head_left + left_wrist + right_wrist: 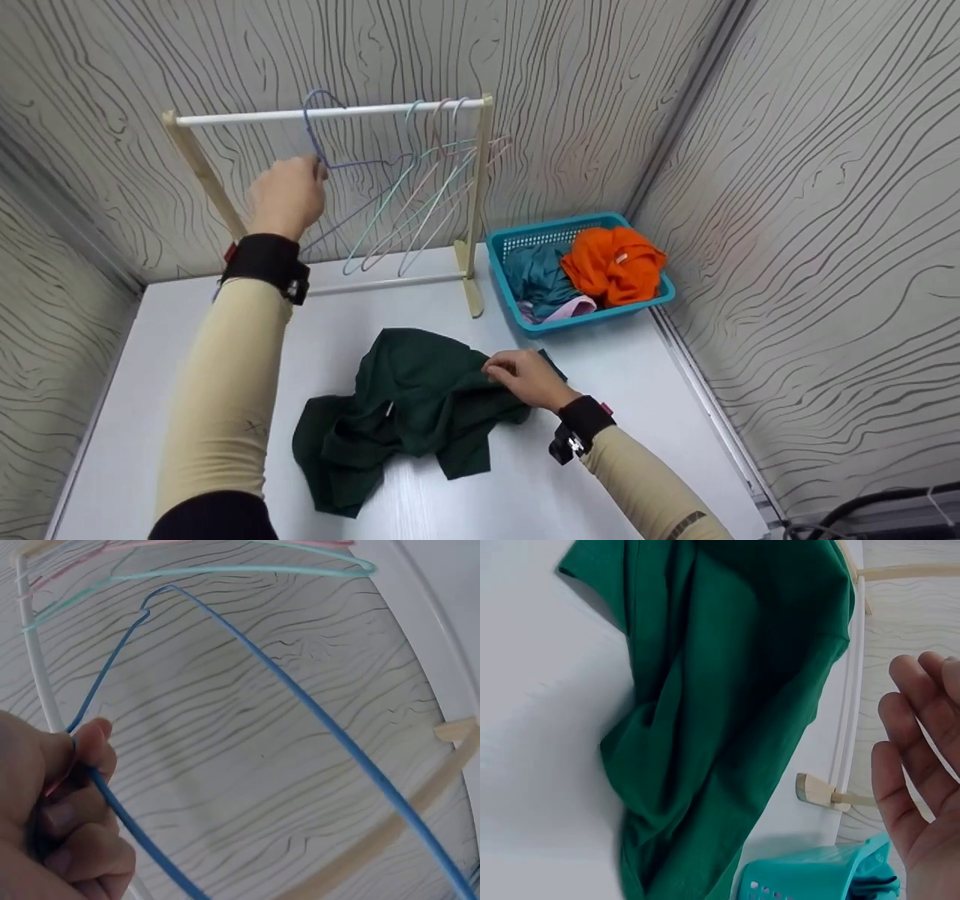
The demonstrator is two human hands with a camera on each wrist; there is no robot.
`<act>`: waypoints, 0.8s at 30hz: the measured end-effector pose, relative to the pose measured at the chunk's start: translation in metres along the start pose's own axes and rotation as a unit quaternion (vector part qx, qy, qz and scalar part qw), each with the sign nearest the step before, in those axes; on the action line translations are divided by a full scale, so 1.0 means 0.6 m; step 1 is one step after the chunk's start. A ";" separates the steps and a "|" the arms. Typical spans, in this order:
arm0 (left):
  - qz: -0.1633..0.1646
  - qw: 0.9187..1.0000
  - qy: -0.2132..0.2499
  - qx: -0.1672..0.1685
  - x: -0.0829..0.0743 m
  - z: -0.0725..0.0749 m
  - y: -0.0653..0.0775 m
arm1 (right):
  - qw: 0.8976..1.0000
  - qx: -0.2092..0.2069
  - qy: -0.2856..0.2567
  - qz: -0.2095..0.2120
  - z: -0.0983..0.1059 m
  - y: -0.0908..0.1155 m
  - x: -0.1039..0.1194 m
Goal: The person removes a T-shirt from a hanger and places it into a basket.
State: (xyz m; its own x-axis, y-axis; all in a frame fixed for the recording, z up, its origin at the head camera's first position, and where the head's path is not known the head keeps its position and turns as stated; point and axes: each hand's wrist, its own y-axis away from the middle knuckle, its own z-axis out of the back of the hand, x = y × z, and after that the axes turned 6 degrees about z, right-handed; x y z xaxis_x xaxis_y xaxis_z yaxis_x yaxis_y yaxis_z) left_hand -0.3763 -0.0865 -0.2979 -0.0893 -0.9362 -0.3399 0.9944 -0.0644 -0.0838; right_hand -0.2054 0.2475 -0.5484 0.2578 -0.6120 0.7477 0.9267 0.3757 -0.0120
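In the head view my left hand is raised at the rack and grips a blue hanger near its hook. The hanger's hook is up at the rack's white rod. The left wrist view shows thumb and fingers curled round the hanger's wire. My right hand hovers over the right side of a crumpled dark green garment on the white table. In the right wrist view its fingers are loosely bent, apart from the cloth, with nothing between them.
Several more hangers, mint and pink among them, hang at the rack's right end beside its wooden post. A turquoise basket stands right of the rack, holding an orange garment, teal cloth and pink cloth. Patterned walls enclose the table.
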 end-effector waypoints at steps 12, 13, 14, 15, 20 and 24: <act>0.056 0.996 0.023 -0.058 0.022 -0.044 -0.003 | 0.999 0.026 0.009 0.024 -0.039 -0.003 0.002; 0.056 0.997 0.021 -0.055 0.025 -0.049 -0.002 | 0.999 0.028 0.008 0.024 -0.044 -0.002 0.002; 0.056 0.997 0.022 -0.054 0.026 -0.054 -0.001 | 0.999 0.031 0.006 0.023 -0.049 -0.001 0.002; 0.056 0.997 0.021 -0.050 0.028 -0.058 0.001 | 0.999 0.034 0.004 0.022 -0.054 -0.001 0.001; 0.056 0.998 0.014 -0.033 0.032 -0.071 0.009 | 0.998 0.054 -0.008 0.010 -0.070 0.000 -0.001; 0.037 0.999 0.027 -0.023 0.036 -0.073 0.016 | 0.998 0.049 0.023 -0.010 -0.074 -0.003 -0.002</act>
State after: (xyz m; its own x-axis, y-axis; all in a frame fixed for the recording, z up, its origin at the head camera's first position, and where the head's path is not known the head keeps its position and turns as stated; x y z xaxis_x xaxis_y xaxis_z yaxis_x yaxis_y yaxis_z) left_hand -0.3710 -0.0919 -0.3470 -0.0208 -0.9179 -0.3963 0.9949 0.0203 -0.0992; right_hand -0.1952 0.2168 -0.5789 0.2530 -0.6505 0.7161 0.9012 0.4278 0.0702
